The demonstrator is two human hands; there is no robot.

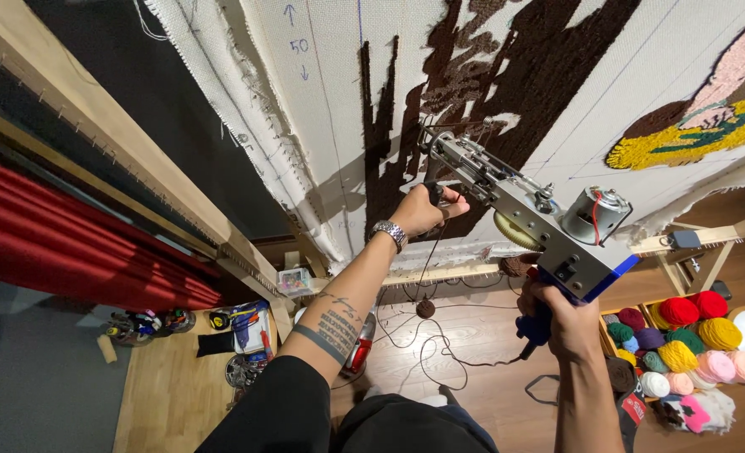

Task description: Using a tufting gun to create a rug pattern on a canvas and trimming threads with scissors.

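I am holding the tufting gun (519, 214) up against the stretched white backing cloth (339, 92), in the middle of the frame. My left hand (427, 210) is clamped around the black front handle just behind the needle end, and my right hand (561, 323) is wrapped tight on the blue rear grip at lower right of centre, below the round grey motor (594, 214). The nose of the gun sits at the edge of the dark brown pile (473, 75) that runs up toward the top of the frame; whether the needle is actually through the cloth I cannot tell from here.

To do this well, I judge that I should keep the foot pressed flat and firm on the cloth, so the needle does not skip or tear the weave. I should push with both hands evenly and travel in the direction the gun faces, keeping each line just beside the filled brown patch so no white shows between rows. The blue pencil lines on the cloth mark the edges to stay within.

The black power cord (439, 352) hangs down to the wooden floor (171, 394) in loops; I should keep it and the yarn feed free of snags. Spare yarn balls (682, 340) sit in a box at lower right.
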